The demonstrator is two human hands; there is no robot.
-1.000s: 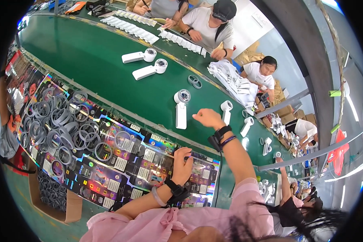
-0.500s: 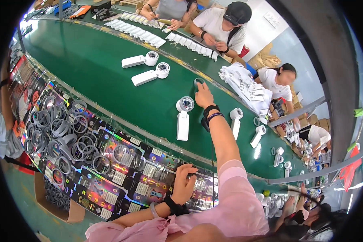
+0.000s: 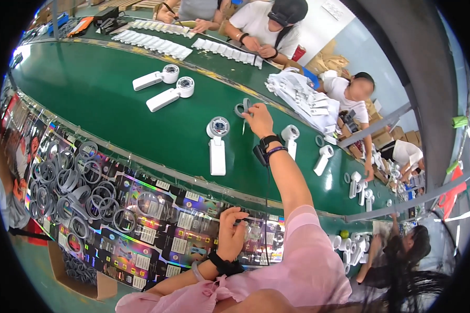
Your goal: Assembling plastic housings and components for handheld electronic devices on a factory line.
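Far, the right hand [image 3: 260, 120] pinches grey rings [image 3: 244, 106], presumably light, stiff, best gripped edgewise; near, the left hand [image 3: 231, 233] half-curls, contents unclear.

Grey rings [image 3: 237, 110] in the right hand [image 3: 259, 120] over the green tabletop [image 3: 99, 115], left hand [image 3: 231, 235] above glossy cards [image 3: 141, 253]

You're rocking a pale pink top [image 3: 256, 279], right sleeve [image 3: 314, 250] ending in a banded cuff [image 3: 301, 215], left sleeve [image 3: 193, 295] kinda bunched up. Behind your right hand [image 3: 259, 120] there's a black strap [image 3: 270, 140], dark box [image 3: 260, 154], thin dark cable [image 3: 267, 208] and purplish bangle [image 3: 277, 151]. Your left hand [image 3: 231, 233] gets a chunkier strap [image 3: 223, 265] plus a pale bangle [image 3: 197, 272].
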